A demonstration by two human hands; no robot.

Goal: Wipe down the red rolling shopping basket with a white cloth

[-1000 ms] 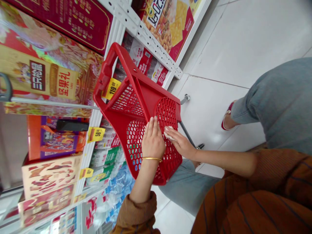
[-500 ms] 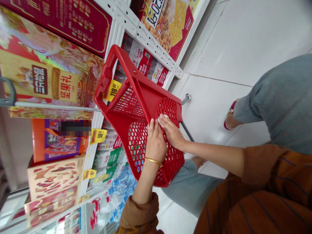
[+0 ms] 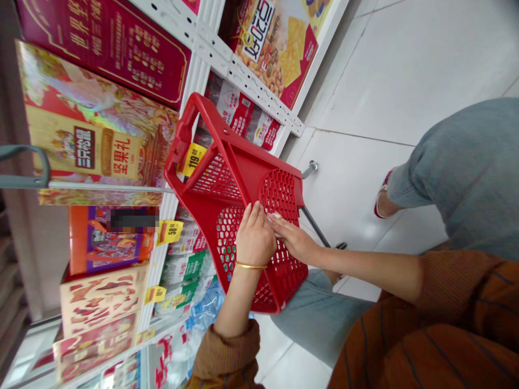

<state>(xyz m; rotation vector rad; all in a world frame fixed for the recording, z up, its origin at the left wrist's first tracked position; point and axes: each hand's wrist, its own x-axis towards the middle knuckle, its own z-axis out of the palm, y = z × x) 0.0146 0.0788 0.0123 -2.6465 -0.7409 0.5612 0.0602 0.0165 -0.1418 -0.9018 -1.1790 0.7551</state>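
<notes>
A red plastic wheeled shopping basket (image 3: 243,162) with honeycomb-holed sides stands before me, seen sideways in this turned view. Its grey pull handle (image 3: 24,167) on a thin metal rod sticks out to the left. Over the basket's edge, my left hand (image 3: 255,237), with a gold bangle at the wrist, has its fingers stretched out side by side. My right hand (image 3: 294,237) lies against it, fingers extended and partly tucked behind the left. Nothing shows in either hand. Where the hands meet, the palms are hidden.
Shelves at the left hold a nut gift box (image 3: 109,146), an orange and purple box (image 3: 109,251), and bottled water (image 3: 188,270) lower down. Yellow price tags (image 3: 169,231) line the shelf edge. A cracker box (image 3: 275,48) is at the top. White floor tiles (image 3: 365,108) lie right.
My hands have come closer together, the right sliding partly behind the left. The view has shifted slightly, so the shelf and basket appear a little lower and farther right.
</notes>
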